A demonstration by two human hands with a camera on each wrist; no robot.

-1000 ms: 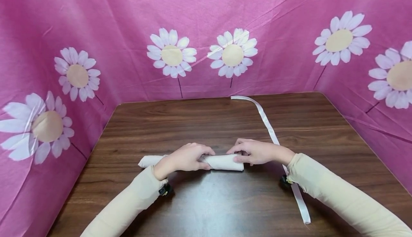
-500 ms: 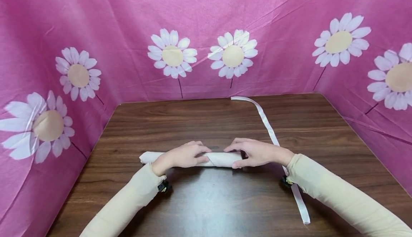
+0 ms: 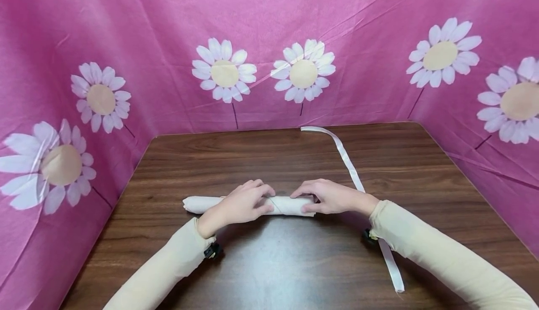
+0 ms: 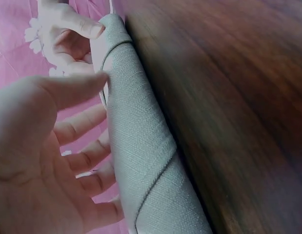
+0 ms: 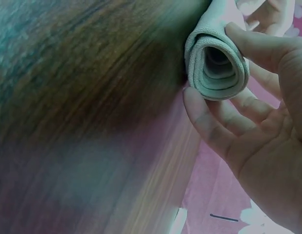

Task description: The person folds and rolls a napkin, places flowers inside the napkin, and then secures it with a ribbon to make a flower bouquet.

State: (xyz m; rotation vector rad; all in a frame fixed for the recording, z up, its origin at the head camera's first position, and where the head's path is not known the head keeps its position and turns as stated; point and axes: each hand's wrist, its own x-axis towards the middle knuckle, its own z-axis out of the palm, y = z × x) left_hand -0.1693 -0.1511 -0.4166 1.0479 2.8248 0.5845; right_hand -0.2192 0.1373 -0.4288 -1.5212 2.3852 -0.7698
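Note:
A cream cloth rolled into a tube (image 3: 288, 205) lies crosswise on the wooden table, a slanted edge wrapping its surface. My left hand (image 3: 242, 202) grips it near the middle, thumb on the near side and fingers behind. At its right end my right hand (image 3: 328, 197) holds it between thumb and fingers. In the left wrist view the cloth roll (image 4: 141, 112) shows a diagonal fold line, with the left hand's fingers spread along its far side. The right wrist view looks into the layered, hollow end of the roll (image 5: 219, 73), fingertips at its lower edge.
A white ribbon (image 3: 347, 160) runs from the table's back edge towards the front right, passing under the right forearm. The brown table (image 3: 219, 160) is bordered by a pink curtain (image 3: 265, 10) printed with white daisies at the back and sides.
The cloth roll has shifted slightly away from me and turned a little, both hands moving along with it. The right hand's thumb has shifted at the roll's end. The ribbon stays put.

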